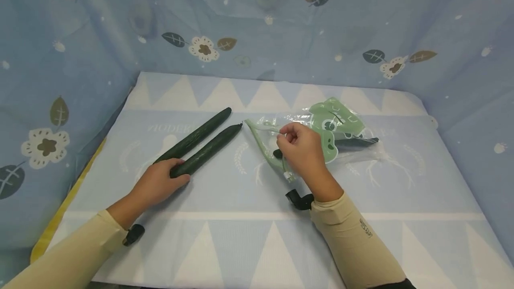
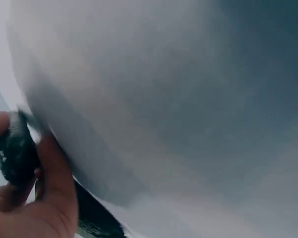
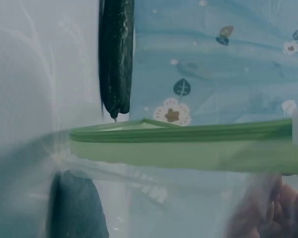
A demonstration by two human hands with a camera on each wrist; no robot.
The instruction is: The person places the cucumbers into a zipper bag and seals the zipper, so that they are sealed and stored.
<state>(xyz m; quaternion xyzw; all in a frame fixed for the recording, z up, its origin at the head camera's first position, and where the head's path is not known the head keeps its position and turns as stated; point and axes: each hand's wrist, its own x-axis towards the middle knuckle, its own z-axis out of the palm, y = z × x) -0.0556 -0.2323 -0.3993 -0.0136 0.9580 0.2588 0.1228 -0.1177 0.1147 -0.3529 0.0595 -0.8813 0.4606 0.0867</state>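
Two cucumbers lie side by side, slanting, left of centre on the tabletop (image 1: 241, 200): far cucumber (image 1: 196, 135) on the left, near cucumber (image 1: 213, 148) on its right, left hand (image 1: 162, 179) at the near end. Zip bag (image 1: 341, 124) right of both, mouth facing them, bagged cucumber (image 1: 355, 142) inside lying crosswise. Right hand (image 1: 301, 148) at bag's mouth. Curtain (image 1: 249, 12) behind tabletop and along both sides.

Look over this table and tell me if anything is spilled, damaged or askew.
Nothing stands out. The left hand grips the nearer cucumber, another cucumber lies beside it, and the right hand pinches the edge of the clear bag; no spill or damage shows.
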